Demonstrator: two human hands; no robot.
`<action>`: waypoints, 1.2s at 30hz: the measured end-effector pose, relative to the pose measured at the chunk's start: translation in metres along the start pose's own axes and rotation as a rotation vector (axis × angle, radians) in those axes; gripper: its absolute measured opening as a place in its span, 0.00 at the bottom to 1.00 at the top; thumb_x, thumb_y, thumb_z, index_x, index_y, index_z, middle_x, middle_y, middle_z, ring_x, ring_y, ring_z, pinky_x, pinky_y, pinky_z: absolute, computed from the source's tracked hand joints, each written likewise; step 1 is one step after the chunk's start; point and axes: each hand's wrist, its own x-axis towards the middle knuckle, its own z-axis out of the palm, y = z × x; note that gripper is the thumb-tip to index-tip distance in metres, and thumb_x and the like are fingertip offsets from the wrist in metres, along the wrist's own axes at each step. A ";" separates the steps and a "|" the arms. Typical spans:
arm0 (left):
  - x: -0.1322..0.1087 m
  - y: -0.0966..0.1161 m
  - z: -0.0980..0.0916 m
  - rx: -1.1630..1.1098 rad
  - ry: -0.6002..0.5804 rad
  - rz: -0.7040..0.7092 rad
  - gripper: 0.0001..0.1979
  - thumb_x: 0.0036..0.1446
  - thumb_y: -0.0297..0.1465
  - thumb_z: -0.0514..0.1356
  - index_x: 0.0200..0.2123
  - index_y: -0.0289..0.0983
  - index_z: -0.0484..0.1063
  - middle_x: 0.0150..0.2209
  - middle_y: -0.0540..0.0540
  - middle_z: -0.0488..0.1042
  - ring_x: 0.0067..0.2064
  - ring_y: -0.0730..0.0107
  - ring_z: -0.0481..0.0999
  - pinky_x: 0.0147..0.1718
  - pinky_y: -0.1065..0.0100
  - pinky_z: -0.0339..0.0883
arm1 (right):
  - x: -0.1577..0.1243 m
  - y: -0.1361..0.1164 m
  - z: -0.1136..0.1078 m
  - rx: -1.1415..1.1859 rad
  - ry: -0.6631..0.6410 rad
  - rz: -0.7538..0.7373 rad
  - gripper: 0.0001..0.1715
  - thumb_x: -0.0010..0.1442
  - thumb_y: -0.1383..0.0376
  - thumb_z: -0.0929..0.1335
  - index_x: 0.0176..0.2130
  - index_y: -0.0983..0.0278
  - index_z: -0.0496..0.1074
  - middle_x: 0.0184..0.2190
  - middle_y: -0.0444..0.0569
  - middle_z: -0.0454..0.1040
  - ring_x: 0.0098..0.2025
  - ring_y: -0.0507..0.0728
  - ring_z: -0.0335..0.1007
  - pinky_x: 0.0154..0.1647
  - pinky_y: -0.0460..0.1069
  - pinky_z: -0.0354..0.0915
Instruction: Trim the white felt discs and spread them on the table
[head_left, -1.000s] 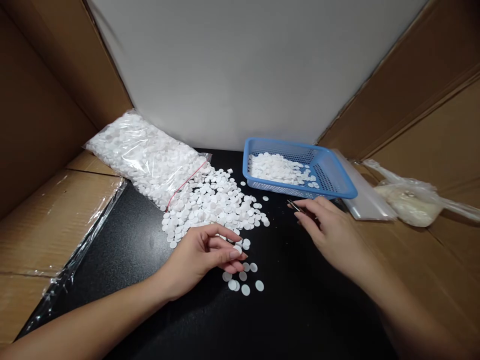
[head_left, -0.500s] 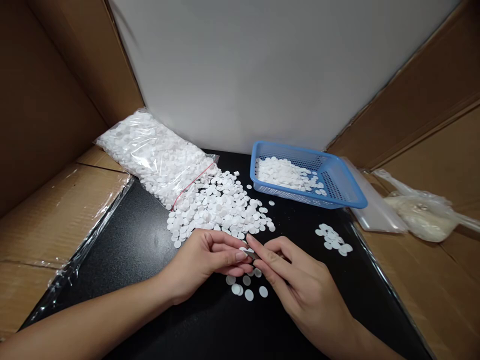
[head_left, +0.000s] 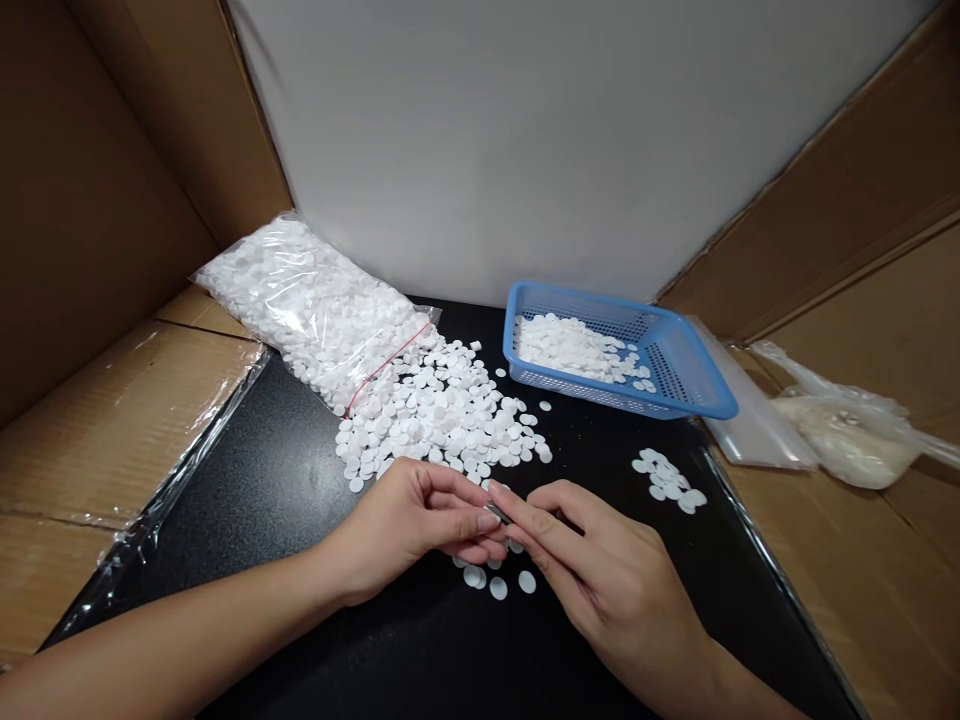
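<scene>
My left hand [head_left: 405,525] and my right hand [head_left: 600,570] meet fingertip to fingertip low over the black mat [head_left: 285,500]. The left fingers are pinched together on a small white disc, which they mostly hide. The right fingers are closed on thin metal tweezers [head_left: 497,513]; only the grey tip shows, touching the left fingertips. A few loose white discs [head_left: 499,585] lie just under the hands. A big heap of white discs [head_left: 442,415] spills from an open clear bag [head_left: 315,310] just beyond the left hand.
A blue mesh basket [head_left: 622,405] with several discs stands at the back right. A small cluster of discs [head_left: 667,482] lies in front of it. An empty flat plastic bag [head_left: 750,430] and a filled clear bag [head_left: 840,430] lie on cardboard at right. Cardboard walls enclose both sides.
My right hand came back from near the basket to the left hand, leaving the small cluster of discs uncovered. The left hand has stayed pinched in place.
</scene>
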 end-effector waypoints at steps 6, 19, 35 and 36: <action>-0.001 0.001 -0.001 0.015 -0.009 -0.013 0.16 0.44 0.36 0.77 0.32 0.31 0.82 0.31 0.42 0.85 0.33 0.69 0.85 0.34 0.76 0.78 | 0.001 0.001 -0.001 -0.011 0.002 -0.012 0.22 0.68 0.74 0.64 0.59 0.64 0.73 0.32 0.48 0.74 0.31 0.52 0.71 0.28 0.44 0.68; -0.003 0.005 -0.001 0.031 -0.026 -0.053 0.17 0.41 0.37 0.78 0.31 0.31 0.81 0.28 0.44 0.84 0.31 0.70 0.84 0.32 0.75 0.78 | 0.003 0.000 -0.004 -0.037 -0.012 -0.042 0.20 0.69 0.73 0.64 0.56 0.65 0.75 0.31 0.49 0.76 0.30 0.52 0.71 0.29 0.45 0.69; -0.004 0.006 -0.003 0.102 -0.046 -0.028 0.17 0.46 0.39 0.75 0.33 0.30 0.82 0.27 0.44 0.83 0.29 0.73 0.82 0.33 0.76 0.76 | 0.005 -0.003 -0.003 0.037 0.024 -0.025 0.18 0.67 0.75 0.65 0.54 0.69 0.76 0.30 0.49 0.75 0.30 0.52 0.72 0.26 0.45 0.67; -0.004 0.006 -0.003 0.103 -0.047 -0.031 0.17 0.46 0.39 0.75 0.33 0.30 0.82 0.27 0.44 0.83 0.29 0.73 0.82 0.33 0.76 0.76 | 0.005 -0.003 -0.003 0.037 0.021 -0.026 0.18 0.67 0.75 0.65 0.53 0.69 0.77 0.30 0.49 0.75 0.30 0.52 0.72 0.26 0.45 0.67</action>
